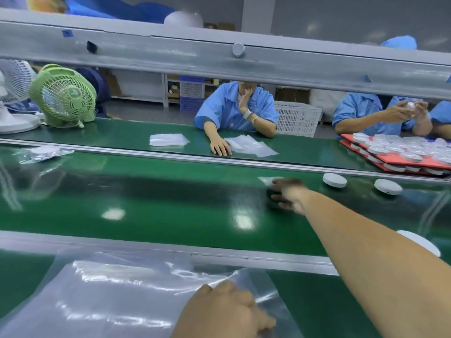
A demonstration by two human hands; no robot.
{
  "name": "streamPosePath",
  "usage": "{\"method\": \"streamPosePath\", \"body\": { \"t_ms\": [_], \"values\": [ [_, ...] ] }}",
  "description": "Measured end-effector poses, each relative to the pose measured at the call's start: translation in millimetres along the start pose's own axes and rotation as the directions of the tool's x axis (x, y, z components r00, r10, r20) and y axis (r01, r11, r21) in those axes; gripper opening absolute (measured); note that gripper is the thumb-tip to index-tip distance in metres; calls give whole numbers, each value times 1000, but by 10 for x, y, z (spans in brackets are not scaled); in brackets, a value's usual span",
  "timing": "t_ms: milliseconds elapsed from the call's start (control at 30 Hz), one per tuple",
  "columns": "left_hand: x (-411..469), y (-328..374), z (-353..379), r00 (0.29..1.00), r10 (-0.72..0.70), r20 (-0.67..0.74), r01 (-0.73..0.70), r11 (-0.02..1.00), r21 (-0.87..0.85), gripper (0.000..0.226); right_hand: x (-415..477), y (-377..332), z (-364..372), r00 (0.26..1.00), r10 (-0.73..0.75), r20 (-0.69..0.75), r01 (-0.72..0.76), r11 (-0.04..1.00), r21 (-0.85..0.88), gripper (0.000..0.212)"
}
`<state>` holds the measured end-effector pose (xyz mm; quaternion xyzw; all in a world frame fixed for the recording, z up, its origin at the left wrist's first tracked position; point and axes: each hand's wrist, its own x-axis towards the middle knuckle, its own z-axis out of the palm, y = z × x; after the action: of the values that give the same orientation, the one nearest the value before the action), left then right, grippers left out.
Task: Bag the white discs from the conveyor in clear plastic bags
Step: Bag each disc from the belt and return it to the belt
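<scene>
The green conveyor belt (170, 196) runs between two worktop (122, 132) strips. Toward the belt's right end lie three white discs (334, 180); at its left end, a bagged disc (41, 153). Beyond the belt stand a green fan (63, 96), a white fan (12, 93), two bag piles (168, 139) and red trays (390, 158) of discs. On the belt's near side lie clear plastic bags (109, 289).

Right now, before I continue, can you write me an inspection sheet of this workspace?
Surface: green belt, glossy, with light reflections.
Job's things: white discs loose on the belt at right; clear bags at the near edge.
Clutter: green fan and red trays of discs on the far bench.
Hands: left hand grips the clear bags; right hand reaches across the belt, blurred, grip unclear.
Cables: nothing seen.
Surroundings: workers in blue seated across.
</scene>
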<state>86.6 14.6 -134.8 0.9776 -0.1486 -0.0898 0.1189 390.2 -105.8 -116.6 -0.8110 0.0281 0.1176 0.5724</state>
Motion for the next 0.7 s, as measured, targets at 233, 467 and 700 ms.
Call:
{"method": "streamPosePath", "body": {
  "t_ms": [233,467,700],
  "values": [
    [-12,32,21,999,-22,-37,22,1000,14,33,9,267,-132,952,-249,-176,155,892,-425,31],
    [-112,87,153,946,-79,-315,74,997,-27,35,-659,658,-747,944,-329,-7,62,196,-979,78],
    [-140,87,199,857,-197,-476,137,978,-158,28,-1106,873,-1180,974,-229,3,84,349,-933,54]
  ]
}}
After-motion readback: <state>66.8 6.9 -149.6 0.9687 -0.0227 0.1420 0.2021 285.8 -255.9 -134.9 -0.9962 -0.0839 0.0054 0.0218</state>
